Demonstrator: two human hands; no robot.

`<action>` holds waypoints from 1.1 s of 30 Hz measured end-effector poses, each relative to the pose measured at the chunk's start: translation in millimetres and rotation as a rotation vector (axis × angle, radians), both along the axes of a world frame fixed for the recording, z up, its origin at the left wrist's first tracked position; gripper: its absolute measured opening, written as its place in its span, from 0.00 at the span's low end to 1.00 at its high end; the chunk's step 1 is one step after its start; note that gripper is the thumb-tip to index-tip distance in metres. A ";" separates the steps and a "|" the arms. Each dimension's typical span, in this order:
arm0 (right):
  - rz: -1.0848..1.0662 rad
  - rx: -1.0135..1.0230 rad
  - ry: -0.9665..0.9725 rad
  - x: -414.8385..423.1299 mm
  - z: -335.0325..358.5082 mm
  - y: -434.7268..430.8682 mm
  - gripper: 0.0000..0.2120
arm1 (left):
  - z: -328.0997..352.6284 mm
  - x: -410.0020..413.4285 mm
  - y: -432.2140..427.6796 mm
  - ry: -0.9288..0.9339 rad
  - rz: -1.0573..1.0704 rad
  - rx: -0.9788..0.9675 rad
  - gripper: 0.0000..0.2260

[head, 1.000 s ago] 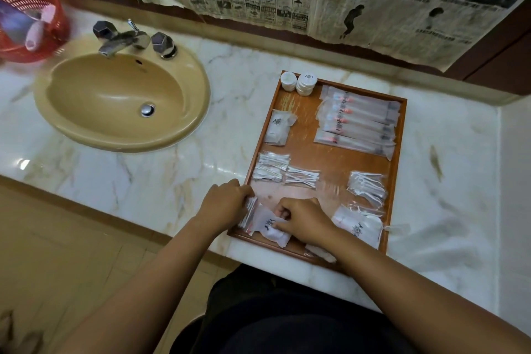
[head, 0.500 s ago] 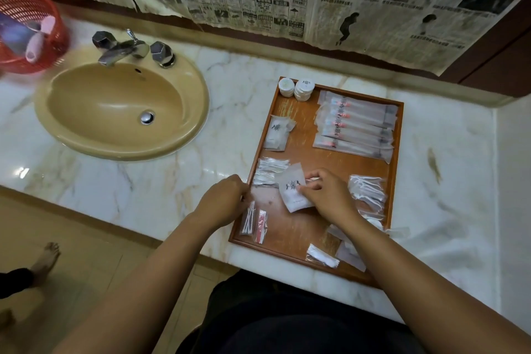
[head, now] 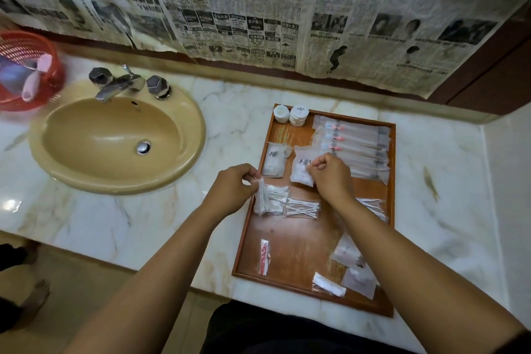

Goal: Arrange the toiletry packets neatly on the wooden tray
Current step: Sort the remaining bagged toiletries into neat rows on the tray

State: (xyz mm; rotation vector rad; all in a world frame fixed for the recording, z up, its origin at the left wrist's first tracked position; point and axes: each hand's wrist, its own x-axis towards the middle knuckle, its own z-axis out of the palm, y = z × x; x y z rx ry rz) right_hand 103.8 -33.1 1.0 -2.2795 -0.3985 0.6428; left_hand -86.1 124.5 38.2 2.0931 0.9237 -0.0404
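- The wooden tray (head: 298, 241) lies on the marble counter (head: 431, 210), and both hands work over its far half.
- The right hand (head: 330, 178) has its fingers curled and pinches the right edge of a white sachet (head: 300, 171) in the tray's middle-far part. The sachet's lower edge seems to touch the tray floor.
- The left hand (head: 235, 190) is at the tray's left rim. Its fingertips pinch the top of a cotton-swab packet (head: 262, 200), which hangs down over that rim.
- A second white sachet (head: 274, 159) lies flat on the tray, just left of the held one.
- More swab packets (head: 303, 208) lie on the tray between the two wrists.
- A stack of toothbrush packets (head: 359, 146) fills the tray's far right corner, and round white containers (head: 290, 115) sit in its far left corner.
- A thin red-and-white packet (head: 265, 256) lies near the tray's near left corner, and loose packets (head: 359, 276) lie in its near right corner.
- Both white sachets carry a small dark emblem, too small to read.
- Newspaper (head: 258, 8) covers the wall behind the tray. Its print is Chinese characters, too blurred to make out.
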 end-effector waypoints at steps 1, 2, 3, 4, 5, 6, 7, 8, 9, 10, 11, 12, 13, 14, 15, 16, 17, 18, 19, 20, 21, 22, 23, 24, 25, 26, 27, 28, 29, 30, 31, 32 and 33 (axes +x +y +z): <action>0.000 -0.007 -0.006 2.7 -0.9 5.9 0.04 | 0.8 3.7 1.9 0.003 -0.003 0.001 0.05; 0.003 -0.018 -0.014 4.7 -2.4 11.5 0.05 | 1.5 6.6 4.0 0.013 -0.007 0.003 0.05; 0.010 -0.029 -0.020 5.8 -4.6 16.3 0.05 | 1.6 8.8 6.1 0.025 -0.012 0.002 0.05; 0.020 -0.039 -0.019 6.5 -7.1 20.6 0.05 | 1.4 10.4 8.2 0.034 -0.017 0.000 0.05; 0.029 -0.050 -0.013 6.7 -9.8 24.1 0.05 | 0.6 11.4 10.2 0.039 -0.020 -0.006 0.05; 0.040 -0.068 -0.011 6.8 -12.4 27.0 0.06 | -0.1 11.9 12.1 0.040 -0.021 -0.010 0.05; 0.056 -0.093 -0.016 7.0 -15.0 29.0 0.06 | -1.0 12.4 13.9 0.040 -0.023 -0.014 0.05; 0.080 -0.124 -0.029 7.0 -17.1 30.0 0.05 | -2.0 12.5 15.6 0.038 -0.026 -0.017 0.05; 0.112 -0.161 -0.050 6.8 -18.8 30.6 0.05 | -2.8 12.5 16.9 0.036 -0.029 -0.020 0.05; 0.150 -0.201 -0.076 6.4 -20.3 31.0 0.06 | -3.6 12.4 18.4 0.033 -0.032 -0.021 0.05; 0.189 -0.239 -0.106 5.8 -21.7 31.2 0.07 | -4.5 12.2 19.6 0.031 -0.034 -0.021 0.05; 0.226 -0.275 -0.137 4.7 -22.9 30.9 0.08 | -5.0 12.2 20.7 0.028 -0.036 -0.020 0.05; 0.257 -0.309 -0.168 3.3 -23.5 30.2 0.09 | -5.7 12.4 21.4 0.024 -0.038 -0.020 0.05; 0.281 -0.340 -0.199 1.9 -23.5 29.6 0.10 | -6.3 12.5 22.0 0.021 -0.041 -0.018 0.05; 0.299 -0.363 -0.233 0.8 -23.3 29.0 0.10 | -6.6 12.5 22.2 0.020 -0.046 -0.016 0.05; 0.313 -0.375 -0.264 0.2 -23.0 28.6 0.11 | -6.6 12.7 22.4 0.021 -0.050 -0.015 0.04; 0.327 -0.378 -0.287 -0.1 -22.3 28.4 0.11 | -6.9 12.8 22.6 0.022 -0.052 -0.016 0.04; 0.339 -0.379 -0.301 -0.1 -21.2 28.6 0.12 | -7.6 12.8 22.9 0.021 -0.055 -0.019 0.04; 0.349 -0.376 -0.300 -0.4 -19.5 28.6 0.11 | -8.2 12.8 22.8 0.019 -0.057 -0.023 0.04; 0.354 -0.369 -0.288 -0.9 -16.3 28.7 0.11 | -8.5 12.9 22.4 0.016 -0.058 -0.027 0.04; 0.353 -0.357 -0.272 -1.5 -13.0 28.5 0.10 | -8.3 13.1 21.6 0.011 -0.058 -0.029 0.04; 0.348 -0.334 -0.256 -2.7 -9.3 27.7 0.09 | -8.4 13.6 21.1 0.004 -0.056 -0.031 0.04; 0.339 -0.290 -0.223 -4.8 -4.6 26.2 0.08 | -8.7 14.4 20.5 -0.007 -0.049 -0.038 0.03; 0.327 -0.216 -0.156 -7.9 1.2 23.8 0.07 | -9.1 15.5 19.8 -0.021 -0.038 -0.045 0.03; 0.312 -0.121 -0.047 -11.7 7.7 20.4 0.07 | -8.9 16.6 18.7 -0.041 -0.018 -0.055 0.03; 0.303 -0.032 0.091 -16.0 14.5 16.3 0.06 | -8.8 18.4 17.4 -0.068 0.011 -0.074 0.03; 0.298 0.039 0.222 -20.6 20.4 11.7 0.05 | -9.1 20.3 15.4 -0.102 0.053 -0.106 0.02; 0.296 0.090 0.313 -24.5 24.2 6.3 0.05 | -9.5 22.3 12.8 -0.139 0.101 -0.143 0.02; 0.283 0.127 0.366 -27.6 26.1 0.9 0.06 | -9.5 24.3 9.4 -0.174 0.151 -0.185 0.03; 0.260 0.155 0.390 -29.5 27.2 -4.8 0.06 | -9.1 26.1 5.0 -0.201 0.197 -0.230 0.03; 0.236 0.170 0.394 -30.3 27.1 -10.5 0.07 | -8.2 27.9 -0.1 -0.224 0.237 -0.277 0.03; 0.216 0.177 0.389 -30.3 25.8 -16.2 0.08 | -8.9 29.3 -4.8 -0.246 0.267 -0.319 0.03; 0.195 0.182 0.390 -29.9 24.5 -21.0 0.09 | -10.3 30.6 -9.6 -0.262 0.291 -0.354 0.03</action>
